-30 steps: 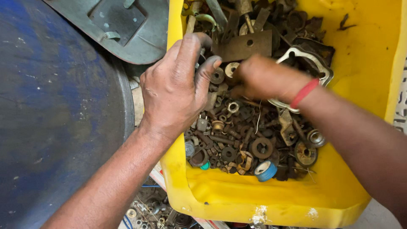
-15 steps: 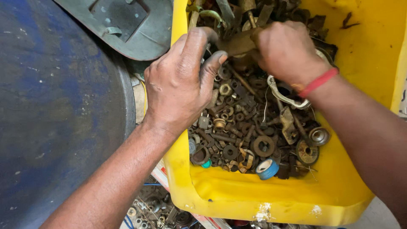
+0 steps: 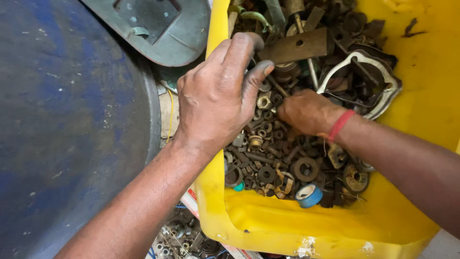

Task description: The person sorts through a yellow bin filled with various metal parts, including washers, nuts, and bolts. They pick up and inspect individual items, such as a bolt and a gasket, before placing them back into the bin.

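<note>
Since the yellow tub [image 3: 287,230] is packed with rusty nuts, washers and brackets [image 3: 268,158], both hands dig in to sort. Left hand [image 3: 215,100] drapes over the rim, fingers curled loosely into the heap, steadying things. Right hand [image 3: 306,112], red band [image 3: 341,125] at the wrist, is bunched knuckles-up with its fingertips buried, so I can't tell what it's pinching.
</note>
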